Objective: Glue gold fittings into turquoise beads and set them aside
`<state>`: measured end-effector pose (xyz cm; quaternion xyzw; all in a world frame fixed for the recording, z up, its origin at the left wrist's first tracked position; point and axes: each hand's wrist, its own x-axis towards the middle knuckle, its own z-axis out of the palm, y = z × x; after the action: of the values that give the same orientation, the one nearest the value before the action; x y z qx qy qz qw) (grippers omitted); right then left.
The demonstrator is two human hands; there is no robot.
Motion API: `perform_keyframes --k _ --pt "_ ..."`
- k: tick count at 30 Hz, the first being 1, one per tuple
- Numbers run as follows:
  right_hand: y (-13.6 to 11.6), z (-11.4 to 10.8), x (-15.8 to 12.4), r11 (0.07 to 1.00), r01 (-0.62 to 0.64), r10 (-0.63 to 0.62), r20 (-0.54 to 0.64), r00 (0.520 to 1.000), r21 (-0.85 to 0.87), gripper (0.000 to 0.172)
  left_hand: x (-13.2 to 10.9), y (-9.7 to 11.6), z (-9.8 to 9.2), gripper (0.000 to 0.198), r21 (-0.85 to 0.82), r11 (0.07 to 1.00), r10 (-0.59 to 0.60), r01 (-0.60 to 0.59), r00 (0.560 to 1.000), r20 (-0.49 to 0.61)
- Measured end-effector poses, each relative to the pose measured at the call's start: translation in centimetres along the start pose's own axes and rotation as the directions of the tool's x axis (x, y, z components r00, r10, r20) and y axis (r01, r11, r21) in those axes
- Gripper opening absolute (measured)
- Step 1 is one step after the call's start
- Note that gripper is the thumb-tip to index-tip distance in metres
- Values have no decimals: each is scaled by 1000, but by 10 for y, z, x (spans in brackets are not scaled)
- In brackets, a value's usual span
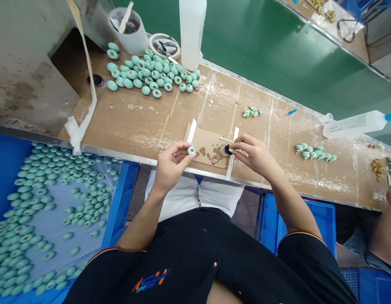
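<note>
My left hand [173,164] pinches a small green egg-shaped piece [191,150], its opening facing up, above the near edge of a stained cardboard sheet [201,139]. The fingers of my right hand [250,153] are closed on a tiny yellowish piece [231,149], held at the rim of a small black pot [227,150]. A thin stick [226,139] lies just behind the pot. White tape strips [191,131] hold the sheet on the cardboard-covered bench [144,122].
Many green egg pieces [155,74] lie at the back left, beside a tall white bottle [192,33]. Small green figures [315,153] lie to the right, near another bottle [354,125]. A blue bin [122,202] holds more eggs. Another person's arm [385,230] is at far right.
</note>
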<state>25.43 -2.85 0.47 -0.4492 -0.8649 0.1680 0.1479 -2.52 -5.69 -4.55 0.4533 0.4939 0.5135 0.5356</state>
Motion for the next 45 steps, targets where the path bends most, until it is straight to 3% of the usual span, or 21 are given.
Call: perform_keyframes --k 10,26,34,40,45 --pt "-6 0 3 999 12 -11 24 1000 -38 22 -2 -1 0 33 -22 998 -65 65 998 5" --pt "-8 -4 5 1000 -8 9 44 999 -8 17 -1 -2 3 35 -36 997 -63 64 998 30" --pt "-17 -11 2 978 -91 126 -185 975 190 12 -2 -2 4 35 -78 995 -59 68 991 122" --pt "-57 11 -11 925 -82 217 -341 914 371 9 -3 5 19 35 -151 980 -82 127 958 275" --pt "-81 30 -16 881 -105 287 -344 894 462 13 -5 12 28 38 -190 966 -102 177 932 348"
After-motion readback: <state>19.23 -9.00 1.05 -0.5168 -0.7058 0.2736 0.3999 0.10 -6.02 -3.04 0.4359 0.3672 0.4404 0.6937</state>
